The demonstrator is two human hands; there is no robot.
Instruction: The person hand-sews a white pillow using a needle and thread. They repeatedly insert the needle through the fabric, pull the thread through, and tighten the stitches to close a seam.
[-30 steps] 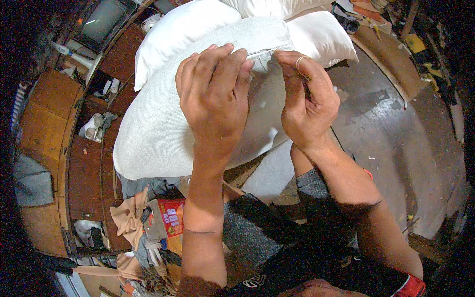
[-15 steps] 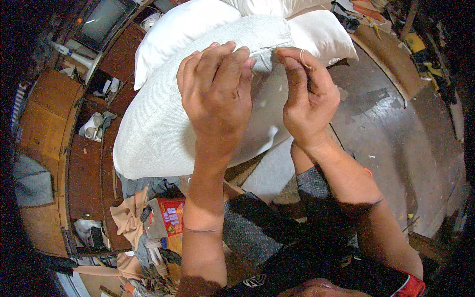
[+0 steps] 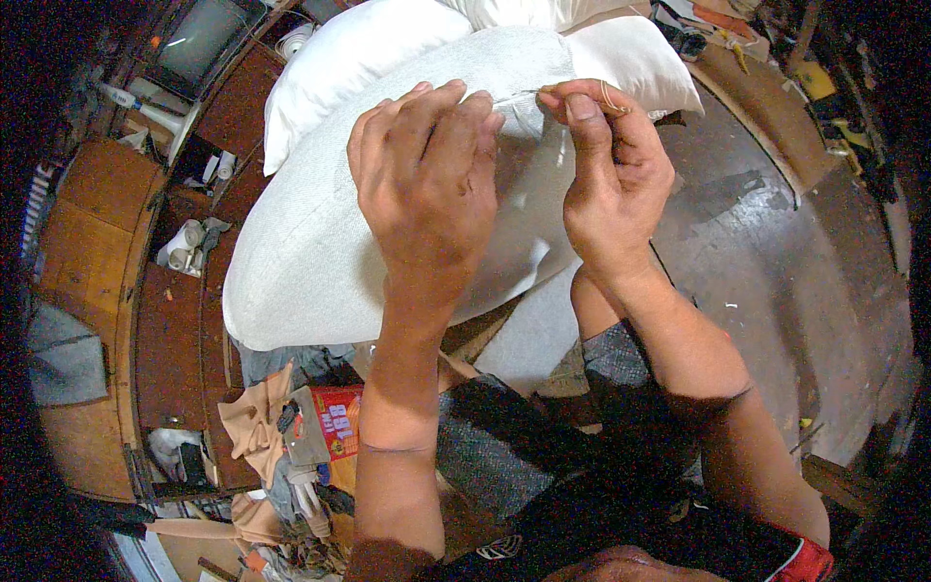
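Observation:
A large, stuffed, light grey cushion [image 3: 291, 242] stands before me, its upper edge running between my two hands. My left hand [image 3: 427, 184] is closed over that edge, fingers bent and thumb against the fabric; the exact grip underneath is hidden. Just right of it, my right hand [image 3: 616, 175] pinches a thin needle [image 3: 527, 92] between thumb and forefinger. The needle lies close along the cushion's seam. Pale thread [image 3: 609, 97] loops around the right forefinger.
White pillows [image 3: 359, 73] are piled behind the cushion. Wooden drawers and shelves [image 3: 87, 262] line the left. Cloth scraps [image 3: 257, 427] and a red packet [image 3: 337, 412] lie at lower left. Grey floor [image 3: 766, 281] stretches to the right; brown board [image 3: 766, 126] lies beyond.
My right hand has drawn slightly right and away from the seam, showing more of the needle. My left hand stays nearly in place on the cushion.

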